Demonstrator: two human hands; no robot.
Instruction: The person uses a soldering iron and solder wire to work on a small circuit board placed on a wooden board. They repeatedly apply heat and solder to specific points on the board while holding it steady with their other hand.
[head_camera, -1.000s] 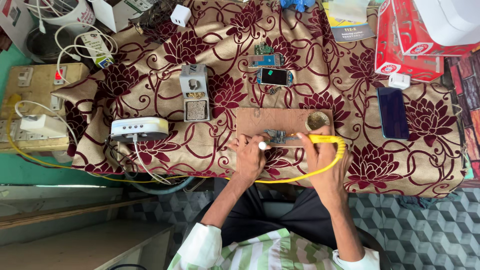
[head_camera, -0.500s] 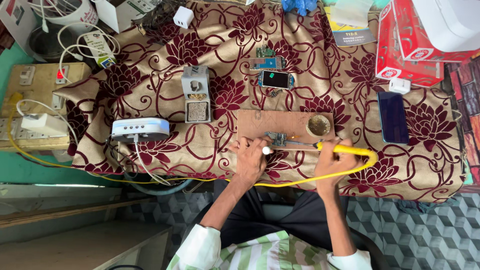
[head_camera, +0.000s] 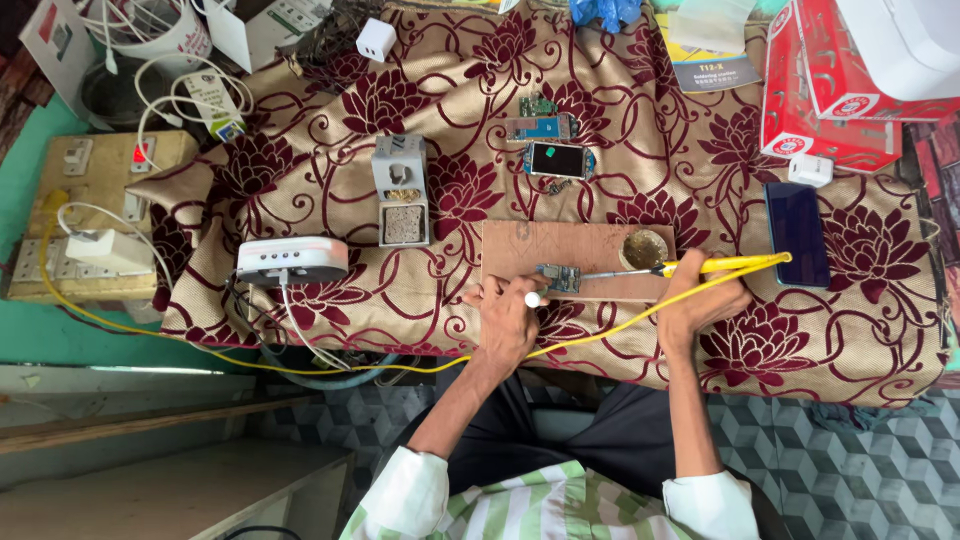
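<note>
On the wooden board | small circuit board near its front edge | left hand fingers pinch it still | right hand fingers grip yellow soldering iron | hold tip steady, touch lightly.

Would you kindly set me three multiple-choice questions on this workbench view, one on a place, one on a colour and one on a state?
1. Where does the small green circuit board lie?
A. on the rectangular brown wooden board
B. on the dark flat phone
C. inside the red cardboard box

2. What colour is the handle of the soldering iron?
A. blue
B. yellow
C. black

3. How does the right hand stand to the iron?
A. clear of it
B. gripping its handle
C. resting flat on the cloth

Answers:
1 A, the circuit board sits on the wooden board's near edge, beside the left hand.
2 B, the handle is bright yellow, like its cord.
3 B, the fingers wrap the handle while the metal tip points at the circuit board.
</note>
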